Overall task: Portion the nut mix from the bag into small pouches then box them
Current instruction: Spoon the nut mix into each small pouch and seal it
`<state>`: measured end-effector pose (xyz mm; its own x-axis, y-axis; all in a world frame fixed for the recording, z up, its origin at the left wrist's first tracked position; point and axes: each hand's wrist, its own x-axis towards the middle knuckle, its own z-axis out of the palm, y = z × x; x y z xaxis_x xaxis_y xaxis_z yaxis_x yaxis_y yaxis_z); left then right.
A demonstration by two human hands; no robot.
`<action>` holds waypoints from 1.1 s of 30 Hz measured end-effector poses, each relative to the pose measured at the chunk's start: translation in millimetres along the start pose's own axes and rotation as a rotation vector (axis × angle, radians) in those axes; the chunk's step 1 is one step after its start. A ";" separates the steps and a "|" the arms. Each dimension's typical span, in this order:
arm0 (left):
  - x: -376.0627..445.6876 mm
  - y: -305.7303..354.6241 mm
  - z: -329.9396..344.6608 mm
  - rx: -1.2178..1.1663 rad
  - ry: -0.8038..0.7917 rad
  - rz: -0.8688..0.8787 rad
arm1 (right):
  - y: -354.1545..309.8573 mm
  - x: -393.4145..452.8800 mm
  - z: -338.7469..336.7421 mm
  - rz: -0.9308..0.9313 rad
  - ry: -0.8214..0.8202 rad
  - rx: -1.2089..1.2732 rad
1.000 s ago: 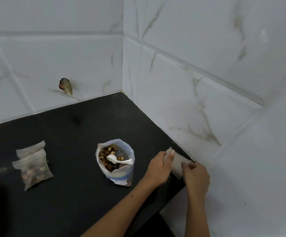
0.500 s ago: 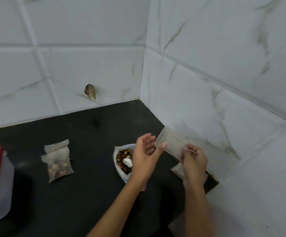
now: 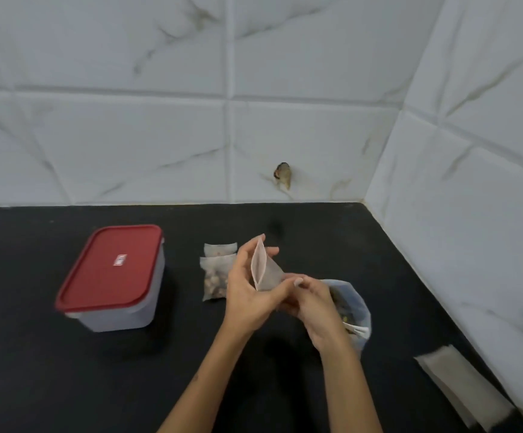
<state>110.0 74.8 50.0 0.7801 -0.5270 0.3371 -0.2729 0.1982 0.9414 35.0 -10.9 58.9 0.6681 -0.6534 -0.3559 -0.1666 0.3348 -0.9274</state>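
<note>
The empty pouch (image 3: 265, 270) is being held above the tabletop (image 3: 316, 232), mouth spread, by both grips: the left hand (image 3: 247, 285) is grasping its rim, the right hand (image 3: 311, 303) is pinching its lower corner. The nut bag (image 3: 355, 310) is standing just beneath the right grip; the filled pouches (image 3: 215, 276) are lying just beyond the left. Risk: a slackened pinch is likely to collapse the mouth, spilling nuts during filling.

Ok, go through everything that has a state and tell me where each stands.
box: red lid on
empty pouch: mouth open, held by both hands
left hand: grips pouch
right hand: pinches pouch
nut bag: open, spoon inside
filled pouches: lying flat
</note>
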 end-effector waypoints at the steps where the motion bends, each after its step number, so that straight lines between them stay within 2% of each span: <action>1: 0.7 -0.6 -4.1 0.049 0.009 0.020 | 1.8 2.0 2.9 -0.047 0.047 -0.091; 3: 2.2 -3.1 -11.4 0.165 0.018 0.047 | -1.6 3.9 7.4 -0.209 0.191 -0.205; 5: 4.1 -6.4 -16.9 0.270 0.026 0.058 | -14.2 0.0 11.0 -0.367 0.248 -0.178; 8: 7.5 -12.1 -19.8 0.411 0.024 0.084 | -30.6 -10.4 16.5 -0.480 0.113 -0.208; 11: 9.2 -11.4 -18.2 0.521 0.015 0.116 | -30.5 -15.3 22.1 -0.530 0.031 -0.455; 16: 5.7 -13.7 -17.6 0.643 0.016 0.223 | -27.9 -12.6 19.3 -0.557 0.038 -0.653; 19: 4.9 -18.8 -18.9 0.628 0.029 0.210 | -26.9 -12.7 17.7 -0.621 0.115 -0.932; 21: 5.6 -23.0 -20.3 0.617 0.024 0.213 | -27.7 -13.4 17.8 -0.619 0.153 -1.017; 29: 3.6 -22.8 -18.0 0.623 0.007 0.275 | -33.0 -14.6 13.1 -0.485 -0.001 -0.977; 33: -0.3 -25.4 -11.0 0.555 0.056 0.264 | -31.6 -16.8 15.4 -0.446 -0.028 -0.964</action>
<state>122.9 79.0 25.9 0.6705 -0.4713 0.5730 -0.7015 -0.1513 0.6964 40.2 0.0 96.0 0.8250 -0.5644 0.0307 -0.3984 -0.6192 -0.6766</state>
